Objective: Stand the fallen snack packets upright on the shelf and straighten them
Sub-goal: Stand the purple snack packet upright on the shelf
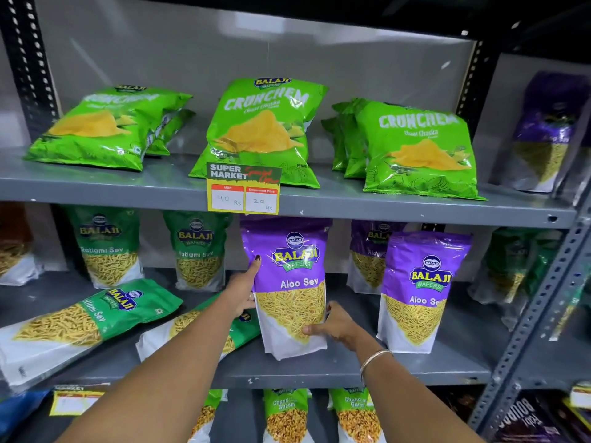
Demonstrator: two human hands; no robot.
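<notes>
A purple Aloo Sev packet point(289, 276) stands upright at the front of the middle shelf point(319, 374). My left hand point(244, 287) presses on its left edge, index finger pointing up. My right hand point(334, 324) grips its lower right side, thumb across the front. Left of it, two green Ratlami Sev packets lie fallen: one point(80, 324) flat at the far left, another point(179, 334) partly hidden under my left forearm. A second purple Aloo Sev packet point(419, 289) stands upright to the right.
Upright green Ratlami Sev packets point(108, 244) stand at the back. The top shelf holds green Crunchem bags point(262, 129), one leaning back at the left point(105, 126). A yellow price tag point(244, 191) hangs from its edge. A metal upright point(543, 298) borders the right.
</notes>
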